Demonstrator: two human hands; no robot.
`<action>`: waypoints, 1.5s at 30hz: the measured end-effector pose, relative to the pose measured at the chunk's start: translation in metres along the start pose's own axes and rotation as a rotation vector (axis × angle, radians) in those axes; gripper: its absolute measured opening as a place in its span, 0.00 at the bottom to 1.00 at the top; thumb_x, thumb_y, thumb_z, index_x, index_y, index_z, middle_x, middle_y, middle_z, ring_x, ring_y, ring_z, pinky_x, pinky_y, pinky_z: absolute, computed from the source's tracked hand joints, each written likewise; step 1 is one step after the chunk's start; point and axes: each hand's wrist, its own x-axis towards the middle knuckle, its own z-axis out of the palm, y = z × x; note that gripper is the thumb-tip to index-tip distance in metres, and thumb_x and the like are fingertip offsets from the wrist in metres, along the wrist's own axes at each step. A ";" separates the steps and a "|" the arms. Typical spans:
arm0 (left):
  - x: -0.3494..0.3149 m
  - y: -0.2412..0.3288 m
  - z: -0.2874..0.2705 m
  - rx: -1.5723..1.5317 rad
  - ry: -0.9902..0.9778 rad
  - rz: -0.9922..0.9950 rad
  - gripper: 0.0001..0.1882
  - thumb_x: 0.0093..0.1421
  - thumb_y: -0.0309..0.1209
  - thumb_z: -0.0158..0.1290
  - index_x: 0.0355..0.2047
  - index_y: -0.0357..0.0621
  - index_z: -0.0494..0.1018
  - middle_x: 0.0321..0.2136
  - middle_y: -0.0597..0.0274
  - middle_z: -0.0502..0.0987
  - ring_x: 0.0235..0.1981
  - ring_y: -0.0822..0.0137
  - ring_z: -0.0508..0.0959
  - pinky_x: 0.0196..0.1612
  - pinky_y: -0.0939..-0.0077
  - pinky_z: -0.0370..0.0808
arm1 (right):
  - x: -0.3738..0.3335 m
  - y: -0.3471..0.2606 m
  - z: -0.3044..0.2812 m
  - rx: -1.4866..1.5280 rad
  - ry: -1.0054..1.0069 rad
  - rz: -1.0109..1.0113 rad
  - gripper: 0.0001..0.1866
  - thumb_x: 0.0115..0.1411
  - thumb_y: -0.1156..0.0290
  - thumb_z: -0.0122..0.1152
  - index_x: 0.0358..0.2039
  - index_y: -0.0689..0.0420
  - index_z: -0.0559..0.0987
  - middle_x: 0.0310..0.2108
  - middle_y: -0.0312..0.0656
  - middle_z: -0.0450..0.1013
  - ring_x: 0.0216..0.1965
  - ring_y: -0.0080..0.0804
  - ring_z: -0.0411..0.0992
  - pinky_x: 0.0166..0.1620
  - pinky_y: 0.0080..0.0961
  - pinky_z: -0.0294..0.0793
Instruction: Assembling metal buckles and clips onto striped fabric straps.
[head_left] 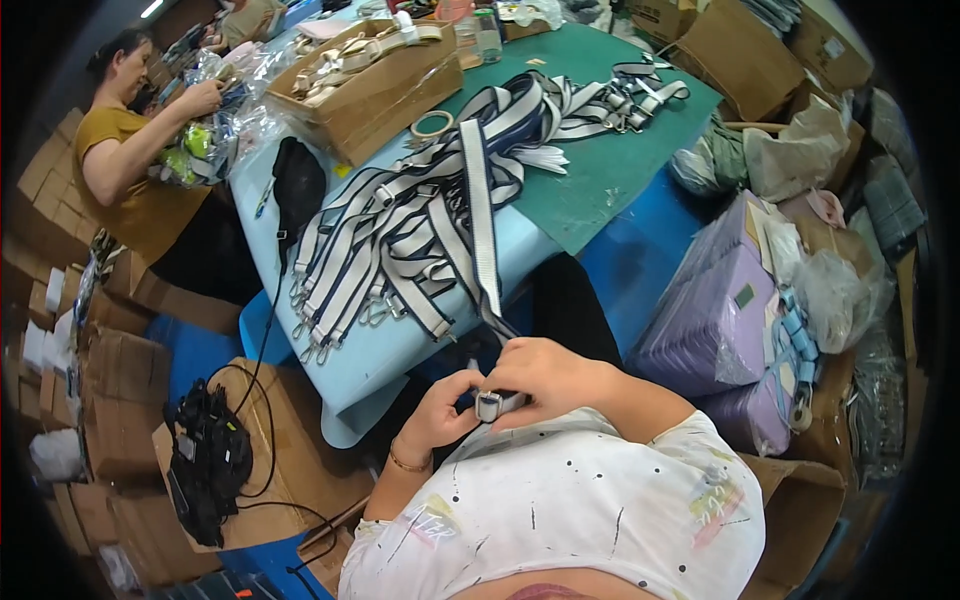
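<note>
Close in front of my body, both hands work on one white-and-navy webbing strap [480, 220]. A silvery metal buckle [488, 405] sits on it between my fingertips. My left hand [432, 412] pinches the strap beside the buckle. Bent over it from the other side, my right hand [550, 378] grips the strap too. From my hands the strap runs up over the table edge onto a heap of similar straps [400, 235]. Metal snap hooks [318, 352] hang at the heap's near ends. My curled fingers partly hide the webbing.
The table has a light blue cover [350, 385] and a green mat [610, 190]. On it are a cardboard box of beige straps [400, 95], a tape roll [432, 124] and a black pouch [298, 185]. Left, a person [130, 150] handles plastic-wrapped goods. Purple stacked pieces [700, 310] stand right.
</note>
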 end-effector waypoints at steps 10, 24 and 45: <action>-0.021 -0.003 -0.056 -0.492 0.048 -0.325 0.13 0.54 0.23 0.56 0.40 0.36 0.68 0.30 0.63 0.75 0.27 0.75 0.75 0.31 0.83 0.73 | -0.024 0.102 -0.055 0.773 0.437 0.564 0.26 0.44 0.64 0.71 0.43 0.60 0.74 0.38 0.35 0.73 0.38 0.21 0.71 0.44 0.18 0.69; -0.028 -0.026 -0.045 0.263 0.053 -0.419 0.34 0.51 0.35 0.62 0.55 0.36 0.62 0.45 0.51 0.74 0.47 0.61 0.74 0.51 0.69 0.70 | -0.032 0.058 -0.057 -0.355 0.020 0.255 0.27 0.39 0.71 0.70 0.44 0.49 0.75 0.29 0.38 0.69 0.36 0.39 0.68 0.45 0.34 0.61; 0.045 -0.026 0.068 0.479 0.360 0.461 0.22 0.48 0.22 0.56 0.45 0.39 0.66 0.39 0.52 0.70 0.38 0.51 0.73 0.40 0.63 0.70 | -0.096 0.044 0.026 0.179 0.427 0.570 0.28 0.50 0.78 0.64 0.51 0.67 0.63 0.40 0.46 0.70 0.40 0.33 0.71 0.45 0.26 0.70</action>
